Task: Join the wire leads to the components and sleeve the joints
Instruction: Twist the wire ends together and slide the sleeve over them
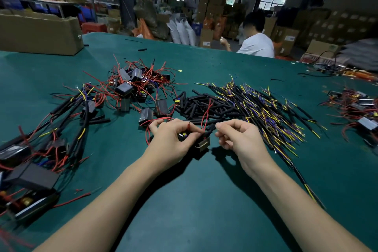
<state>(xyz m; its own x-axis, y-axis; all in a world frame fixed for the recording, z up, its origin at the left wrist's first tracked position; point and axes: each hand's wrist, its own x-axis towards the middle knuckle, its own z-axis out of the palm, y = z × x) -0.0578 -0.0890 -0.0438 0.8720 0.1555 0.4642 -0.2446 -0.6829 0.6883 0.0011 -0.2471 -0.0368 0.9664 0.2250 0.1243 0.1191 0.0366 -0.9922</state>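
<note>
My left hand (pixel 173 138) grips a small black box component (pixel 202 144) just above the green table (pixel 204 200), its fingers pinching the component's red wire (pixel 205 114). My right hand (pixel 238 139) is beside it, fingers curled, pinching at a black sleeve (pixel 210 129) on the lead by the component. Behind my hands lies a heap of short black sleeves (pixel 196 106). To the right spreads a pile of black leads with yellow and purple wires (pixel 263 108). A heap of black components with red wires (pixel 135 86) sits behind on the left.
Joined, sleeved assemblies (pixel 67 116) and larger black boxes (pixel 32 177) lie at the left. More components (pixel 360 108) are at the right edge. A cardboard box (pixel 38 35) stands at the back left. A person in white (pixel 256 44) sits beyond the table.
</note>
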